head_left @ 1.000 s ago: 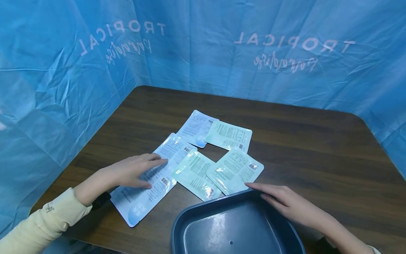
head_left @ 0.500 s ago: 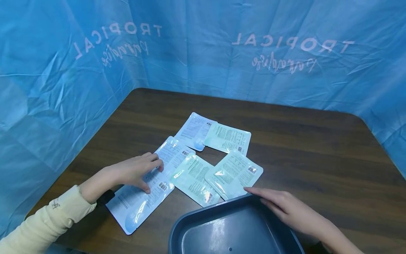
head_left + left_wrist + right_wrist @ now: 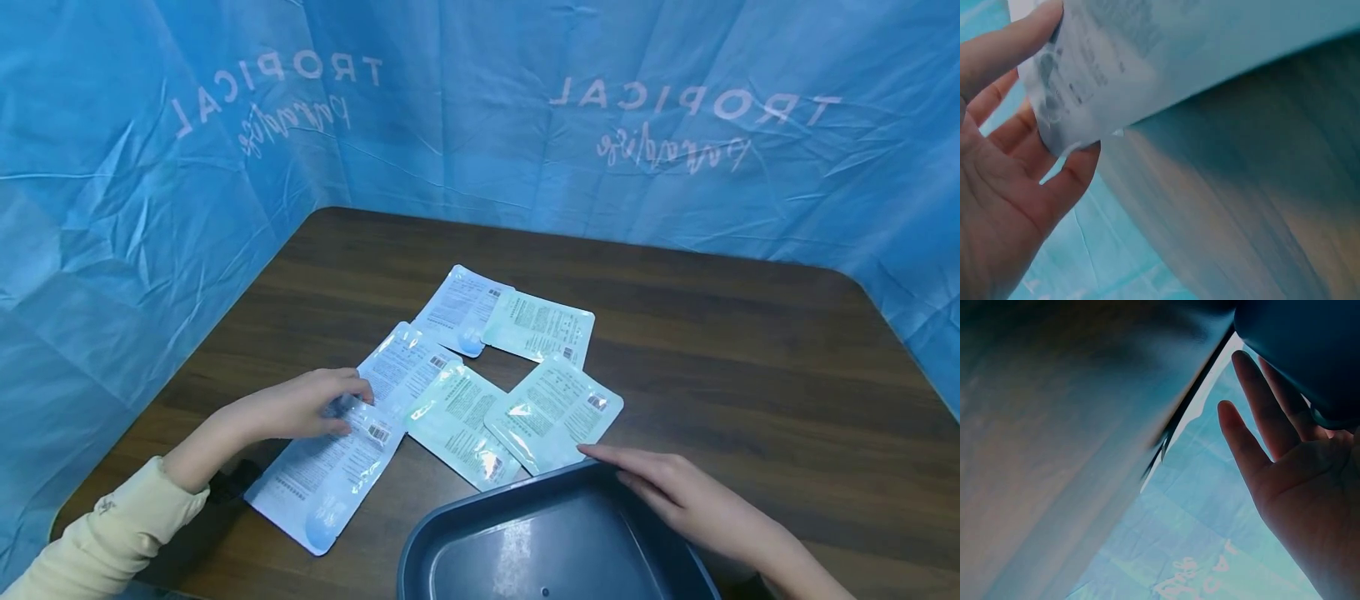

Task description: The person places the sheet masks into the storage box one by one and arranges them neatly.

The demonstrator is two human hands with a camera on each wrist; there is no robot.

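Note:
My left hand point(image 3: 296, 407) pinches the far edge of a light-blue printed sachet point(image 3: 330, 479) at the table's near left. In the left wrist view, the thumb lies on one face of that sachet point(image 3: 1147, 62) and fingers are behind it. A second light-blue sachet point(image 3: 401, 371) lies just beyond, partly behind the hand. To its right are two mint-green sachets point(image 3: 459, 425), overlapping at their edges. My right hand point(image 3: 678, 492) rests its straight fingers along the far right corner of a dark blue-grey plastic basin point(image 3: 517, 485); its thumb is not clearly visible.
Farther back lie another light-blue sachet point(image 3: 459, 308) and another mint-green sachet point(image 3: 540, 321), edges overlapping. All are on a dark wood table point(image 3: 720, 333). A blue printed cloth point(image 3: 480, 117) hangs along the back and left edges. The basin occupies the near middle.
My left hand has closed its fingers on the near light-blue sachet and drawn it slightly nearer, off the one beyond it. My right hand stays at the basin. The view has shifted slightly.

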